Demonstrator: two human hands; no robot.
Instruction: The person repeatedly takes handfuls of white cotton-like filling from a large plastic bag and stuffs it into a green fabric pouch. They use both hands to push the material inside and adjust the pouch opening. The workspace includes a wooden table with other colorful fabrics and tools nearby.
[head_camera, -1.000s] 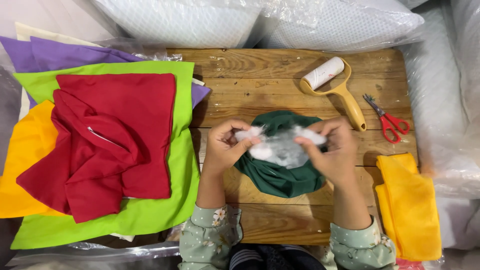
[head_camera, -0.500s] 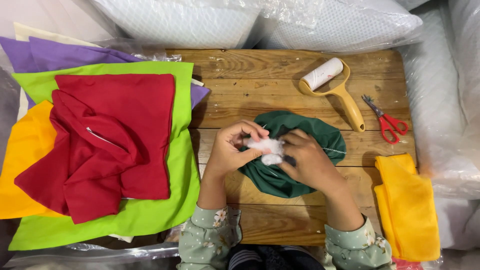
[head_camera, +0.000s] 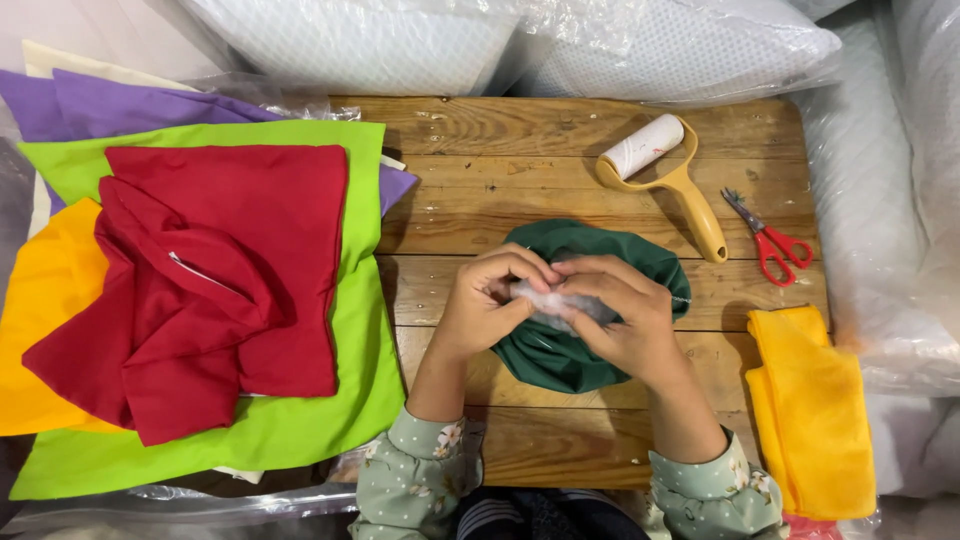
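A dark green fabric cover (head_camera: 560, 350) is lying bunched and rounded near the middle of the wooden desk (head_camera: 560, 150), its smooth cloth puckering into folds. Both hands are meeting over its top: the left hand (head_camera: 490, 300) and the right hand (head_camera: 625, 315) are each pinching a wad of fluffy white stuffing (head_camera: 545, 300) at the cover's opening, fingers curled tight around it. A yellow lint roller (head_camera: 665, 170) and red scissors (head_camera: 765, 240) are lying apart, beyond the cover.
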